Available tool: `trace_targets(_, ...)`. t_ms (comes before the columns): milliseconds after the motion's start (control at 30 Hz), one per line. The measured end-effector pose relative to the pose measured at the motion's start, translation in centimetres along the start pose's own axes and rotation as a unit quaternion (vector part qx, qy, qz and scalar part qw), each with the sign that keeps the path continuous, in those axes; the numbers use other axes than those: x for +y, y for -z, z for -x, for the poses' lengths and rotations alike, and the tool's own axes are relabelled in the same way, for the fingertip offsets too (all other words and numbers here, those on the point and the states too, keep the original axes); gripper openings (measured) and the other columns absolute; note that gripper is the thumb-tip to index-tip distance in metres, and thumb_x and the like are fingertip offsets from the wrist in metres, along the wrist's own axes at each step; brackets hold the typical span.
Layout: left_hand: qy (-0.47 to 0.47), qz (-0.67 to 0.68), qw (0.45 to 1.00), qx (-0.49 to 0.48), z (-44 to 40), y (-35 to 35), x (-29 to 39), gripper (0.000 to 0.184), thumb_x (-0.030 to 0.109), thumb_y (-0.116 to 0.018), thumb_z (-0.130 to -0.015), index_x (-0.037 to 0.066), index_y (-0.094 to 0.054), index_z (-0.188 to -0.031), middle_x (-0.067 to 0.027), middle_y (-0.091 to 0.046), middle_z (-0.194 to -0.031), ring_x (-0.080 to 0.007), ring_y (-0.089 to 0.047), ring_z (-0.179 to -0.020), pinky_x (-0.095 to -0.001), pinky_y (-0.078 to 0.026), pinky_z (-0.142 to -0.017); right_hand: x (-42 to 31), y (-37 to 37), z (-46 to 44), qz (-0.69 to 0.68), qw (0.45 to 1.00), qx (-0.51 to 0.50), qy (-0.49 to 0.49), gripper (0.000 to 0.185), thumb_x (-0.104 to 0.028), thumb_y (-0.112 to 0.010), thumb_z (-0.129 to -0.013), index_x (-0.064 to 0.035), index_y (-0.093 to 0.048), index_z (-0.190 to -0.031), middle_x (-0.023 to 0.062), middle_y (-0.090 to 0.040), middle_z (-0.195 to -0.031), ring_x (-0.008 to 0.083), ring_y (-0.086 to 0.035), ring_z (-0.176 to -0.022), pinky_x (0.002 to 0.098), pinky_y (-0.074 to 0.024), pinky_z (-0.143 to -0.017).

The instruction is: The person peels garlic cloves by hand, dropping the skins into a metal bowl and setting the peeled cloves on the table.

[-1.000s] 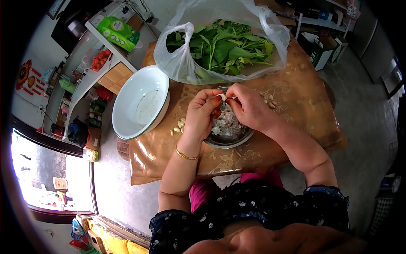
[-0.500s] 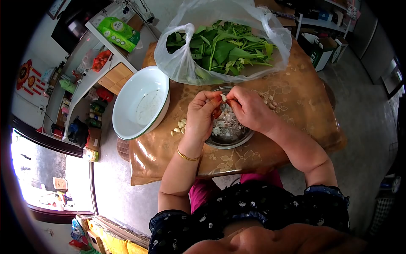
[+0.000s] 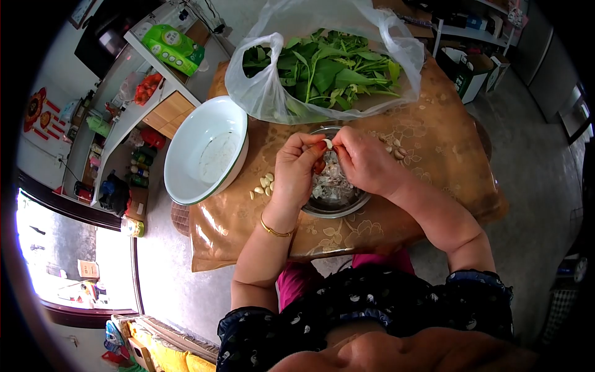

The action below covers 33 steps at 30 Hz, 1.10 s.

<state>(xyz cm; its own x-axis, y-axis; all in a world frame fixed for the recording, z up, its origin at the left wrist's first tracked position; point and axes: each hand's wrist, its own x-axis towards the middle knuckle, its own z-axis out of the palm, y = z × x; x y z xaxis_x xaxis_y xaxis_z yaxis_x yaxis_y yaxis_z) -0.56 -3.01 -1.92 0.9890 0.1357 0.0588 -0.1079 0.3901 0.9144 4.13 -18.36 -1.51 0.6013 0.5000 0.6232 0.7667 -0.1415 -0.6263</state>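
Between the fingertips of both hands, above a metal bowl (image 3: pixel 341 212), is a pale garlic clove (image 3: pixel 328 144). My left hand (image 3: pixel 296 166) pinches it from the left, a gold bangle on that wrist. From the right, my right hand (image 3: pixel 367 162) closes thumb and finger on its other side. Papery garlic skins (image 3: pixel 334 185) fill the bowl beneath. Several peeled garlic cloves (image 3: pixel 265 183) lie on the table left of my left hand. Beyond my right hand are a few unpeeled cloves (image 3: pixel 396 150), brownish in their skins.
A white enamel basin (image 3: pixel 207 152) stands on the left table edge. Across the far side lies an open plastic bag (image 3: pixel 260 99) full of leafy greens (image 3: pixel 334 71). The brown patterned tablecloth (image 3: pixel 446 173) covers the table; a shelf unit with goods is at far left.
Both hands stay over the bowl with the clove between them. Only slight finger movement shows, and the view has shifted a tiny bit.
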Motion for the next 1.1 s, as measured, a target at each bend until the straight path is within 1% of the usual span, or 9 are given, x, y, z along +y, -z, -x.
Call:
trace_targets(333, -0.001, -0.012, 1.0, 0.0, 0.1, 0.0, -0.3, 0.013, -0.003, -0.051, -0.087, 0.0, -0.058, -0.097, -0.0049, -0.058, -0.08, -0.0089, -0.045, -0.06, -0.0204, -0.037, -0.053, 0.1, 0.1, 0.1, 0.016, 1.0, 0.004, 0.006, 0.014, 0.002, -0.055, -0.077, -0.0002, -0.043, -0.082, 0.0203, -0.053, -0.072, 0.0396, -0.054, -0.067, 0.0422, -0.0433, -0.057)
trace_targets(400, 0.017, 0.003, 1.0, -0.018, -0.1, 0.3, -0.2, 0.012, -0.002, -0.051, -0.087, 0.0, -0.058, -0.097, -0.0047, -0.058, -0.079, -0.009, -0.045, -0.059, -0.0205, -0.037, -0.052, -0.1, 0.2, 0.0, 0.013, 1.0, 0.011, 0.013, 0.013, 0.002, -0.054, -0.076, 0.0, -0.043, -0.082, 0.0204, -0.053, -0.071, 0.0398, -0.053, -0.066, 0.0413, -0.0435, -0.056)
trace_targets(500, 0.04, 0.031, 0.998, -0.037, -0.3, 0.5, 0.1, 0.012, -0.001, -0.052, -0.087, 0.0, -0.058, -0.097, -0.0052, -0.058, -0.078, -0.0093, -0.046, -0.058, -0.0205, -0.038, -0.052, -0.5, 0.7, -0.1, -0.055, 0.997, -0.012, -0.048, 0.011, 0.003, -0.054, -0.076, 0.0004, -0.045, -0.082, 0.0183, -0.054, -0.068, 0.0333, -0.053, -0.059, 0.0367, -0.0431, -0.053)
trace_targets(600, 0.062, 0.046, 0.996, -0.05, -0.4, 0.7, 0.5, 0.012, -0.001, -0.053, -0.086, 0.0, -0.058, -0.097, -0.0043, -0.057, -0.076, -0.009, -0.048, -0.058, -0.0207, -0.039, -0.051, 0.2, 0.7, 0.0, -0.129, 0.987, -0.036, -0.085, 0.009, 0.001, -0.053, -0.08, -0.0014, -0.049, -0.087, 0.004, -0.048, -0.066, 0.0073, -0.045, -0.058, 0.0245, -0.0363, -0.05)
trace_targets(700, 0.082, 0.061, 0.993, -0.062, -0.5, 0.7, 0.9, 0.012, -0.001, -0.054, -0.086, 0.0, -0.058, -0.097, -0.0036, -0.057, -0.073, -0.0087, -0.049, -0.058, -0.0209, -0.039, -0.051, -0.1, 1.2, -0.2, -0.201, 0.968, -0.072, -0.135, 0.005, 0.0, -0.051, -0.083, -0.0023, -0.049, -0.088, -0.0014, -0.047, -0.068, 0.003, -0.041, -0.062, 0.0207, -0.0344, -0.052)
trace_targets(833, 0.109, 0.082, 0.987, -0.082, -0.4, 0.5, 1.6, 0.011, 0.0, -0.053, -0.087, 0.0, -0.058, -0.097, -0.0034, -0.057, -0.072, -0.0079, -0.048, -0.057, -0.0203, -0.039, -0.05, 0.1, 1.1, -0.2, -0.284, 0.94, -0.084, -0.17, 0.003, -0.002, -0.049, -0.085, -0.0022, -0.05, -0.088, -0.0034, -0.048, -0.07, 0.0024, -0.041, -0.062, 0.0192, -0.0341, -0.052)
trace_targets(933, 0.054, 0.058, 0.994, -0.076, -0.3, 0.6, 1.0, 0.011, 0.003, -0.051, -0.089, -0.001, -0.058, -0.097, -0.0029, -0.057, -0.072, -0.0068, -0.047, -0.057, -0.0191, -0.037, -0.05, 0.2, 1.0, -0.3, -0.298, 0.934, -0.083, -0.178, 0.003, -0.003, -0.05, -0.084, -0.001, -0.05, -0.087, -0.0024, -0.05, -0.07, 0.0031, -0.042, -0.061, 0.0204, -0.035, -0.051)
trace_targets(1033, -0.012, -0.056, 0.995, -0.076, -0.5, 0.9, 0.6, 0.016, 0.006, -0.049, -0.09, -0.001, -0.056, -0.103, -0.0016, -0.054, -0.072, -0.0068, -0.044, -0.057, -0.019, -0.035, -0.05, -0.3, 1.3, -0.4, -0.308, 0.926, -0.091, -0.2, 0.003, -0.003, -0.049, -0.085, -0.0011, -0.05, -0.087, -0.0028, -0.05, -0.071, 0.0025, -0.042, -0.061, 0.0197, -0.0349, -0.051)
trace_targets(1100, -0.002, -0.065, 0.995, -0.069, -0.5, 0.9, 0.6, 0.016, 0.006, -0.052, -0.09, -0.001, -0.057, -0.104, 0.0001, -0.054, -0.071, -0.0054, -0.044, -0.057, -0.018, -0.035, -0.051, -0.4, 1.4, -0.5, -0.315, 0.92, -0.096, -0.214, 0.004, -0.004, -0.049, -0.086, -0.001, -0.05, -0.088, -0.003, -0.05, -0.072, 0.0021, -0.042, -0.062, 0.0193, -0.0348, -0.051)
